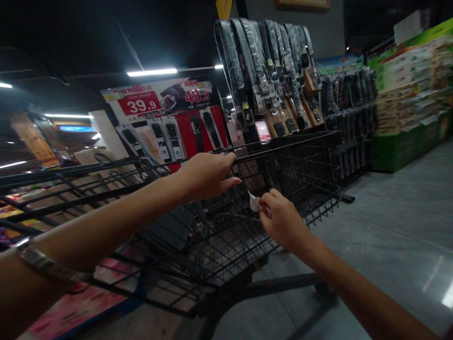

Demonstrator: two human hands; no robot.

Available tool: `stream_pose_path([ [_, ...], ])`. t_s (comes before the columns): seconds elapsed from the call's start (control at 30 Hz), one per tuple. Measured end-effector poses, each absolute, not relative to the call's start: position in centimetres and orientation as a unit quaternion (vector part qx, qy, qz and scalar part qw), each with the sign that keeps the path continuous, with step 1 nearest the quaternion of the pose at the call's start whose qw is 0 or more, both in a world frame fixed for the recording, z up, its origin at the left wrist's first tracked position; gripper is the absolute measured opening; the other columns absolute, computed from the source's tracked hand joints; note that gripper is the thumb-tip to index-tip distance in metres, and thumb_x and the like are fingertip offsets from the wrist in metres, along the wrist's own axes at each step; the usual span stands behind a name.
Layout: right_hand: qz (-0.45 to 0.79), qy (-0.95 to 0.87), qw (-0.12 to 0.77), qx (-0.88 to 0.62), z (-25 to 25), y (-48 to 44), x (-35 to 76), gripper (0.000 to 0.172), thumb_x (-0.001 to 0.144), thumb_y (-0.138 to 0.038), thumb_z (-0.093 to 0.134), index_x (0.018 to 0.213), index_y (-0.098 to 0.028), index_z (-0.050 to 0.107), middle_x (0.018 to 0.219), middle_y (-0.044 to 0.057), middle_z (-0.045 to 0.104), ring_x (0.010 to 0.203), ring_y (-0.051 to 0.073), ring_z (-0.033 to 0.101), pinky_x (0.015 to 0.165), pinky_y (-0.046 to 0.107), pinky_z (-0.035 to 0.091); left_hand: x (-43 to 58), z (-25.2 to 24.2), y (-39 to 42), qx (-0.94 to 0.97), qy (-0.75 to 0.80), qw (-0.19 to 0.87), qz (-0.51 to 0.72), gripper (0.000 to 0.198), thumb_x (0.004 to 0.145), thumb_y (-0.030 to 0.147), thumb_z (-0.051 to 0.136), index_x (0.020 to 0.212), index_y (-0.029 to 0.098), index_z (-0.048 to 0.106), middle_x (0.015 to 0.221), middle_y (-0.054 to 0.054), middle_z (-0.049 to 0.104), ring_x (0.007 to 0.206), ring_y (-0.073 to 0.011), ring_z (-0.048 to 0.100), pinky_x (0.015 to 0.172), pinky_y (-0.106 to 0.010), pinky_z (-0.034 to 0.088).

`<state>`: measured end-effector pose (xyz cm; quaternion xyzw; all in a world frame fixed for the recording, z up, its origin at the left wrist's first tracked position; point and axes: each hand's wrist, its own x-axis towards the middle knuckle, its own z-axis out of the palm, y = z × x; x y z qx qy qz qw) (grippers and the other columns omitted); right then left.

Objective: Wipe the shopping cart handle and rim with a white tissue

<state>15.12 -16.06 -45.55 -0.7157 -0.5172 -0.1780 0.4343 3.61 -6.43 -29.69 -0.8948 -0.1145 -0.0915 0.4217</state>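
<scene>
A black wire shopping cart (226, 255) stretches across the view, tilted in the picture. My left hand (208, 174) reaches over the cart at the far top rail, its fingers bent over or behind the rail with their tips hidden, and its thumb pointing right. A watch or metal bracelet (53, 264) is on the left wrist. My right hand (281, 217) is closed on a small crumpled white tissue (254, 202), held between thumb and fingers in front of the cart's near side.
Behind the cart, plastic-wrapped belts (247, 61) hang on a rack beside a price sign (139, 104) and packaged belts (173, 139). Stacked goods stand on a green base (399, 148) at the right. Grey floor (396, 226) shows at lower right.
</scene>
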Motion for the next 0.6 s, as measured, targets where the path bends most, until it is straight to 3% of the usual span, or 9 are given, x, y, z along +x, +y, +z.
stream_pose_path([
  [0.13, -0.180, -0.524, 0.433, -0.711, -44.5, -17.0, 15.2, 0.018, 0.076, -0.001, 0.050, 0.068, -0.017, 0.052, 0.076, 0.003, 0.053, 0.066, 0.013, 0.050, 0.059, 0.025, 0.033, 3.5, -29.8, -6.8, -0.893, -0.136, 0.416, -0.107, 0.044, 0.088, 0.051, 0.046, 0.112, 0.015, 0.050, 0.088, -0.011, 0.070, 0.080, -0.0271, 0.067, 0.056, -0.030, 0.040],
  [0.23, -0.237, -0.511, 0.501, -0.657, -42.9, -18.1, 14.5, 0.018, 0.073, -0.001, 0.054, 0.066, -0.017, 0.050, 0.071, 0.001, 0.050, 0.061, 0.012, 0.046, 0.057, 0.025, 0.032, 3.4, -30.0, -6.8, -0.892, -0.140, 0.411, -0.125, 0.044, 0.087, 0.052, 0.047, 0.112, 0.017, 0.051, 0.083, -0.009, 0.070, 0.078, -0.0277, 0.067, 0.057, -0.031, 0.040],
  [0.37, -0.327, -0.496, 0.583, -0.555, -41.3, -18.0, 13.6, 0.010, 0.080, -0.007, 0.053, 0.077, -0.016, 0.055, 0.078, 0.002, 0.050, 0.062, 0.010, 0.045, 0.058, 0.024, 0.036, 3.4, -30.1, -6.9, -0.890, -0.149, 0.406, -0.144, 0.044, 0.085, 0.051, 0.048, 0.113, 0.018, 0.053, 0.082, -0.008, 0.070, 0.076, -0.0283, 0.067, 0.055, -0.031, 0.039],
  [0.6, -0.292, -0.487, 0.571, -0.593, -43.3, -14.7, 15.2, 0.014, 0.084, -0.005, 0.047, 0.085, -0.016, 0.055, 0.087, 0.005, 0.050, 0.072, 0.014, 0.051, 0.064, 0.026, 0.041, 3.4, -30.1, -6.8, -0.897, -0.176, 0.382, -0.139, 0.045, 0.084, 0.053, 0.050, 0.113, 0.020, 0.054, 0.076, -0.005, 0.068, 0.075, -0.0264, 0.066, 0.060, -0.031, 0.041],
])
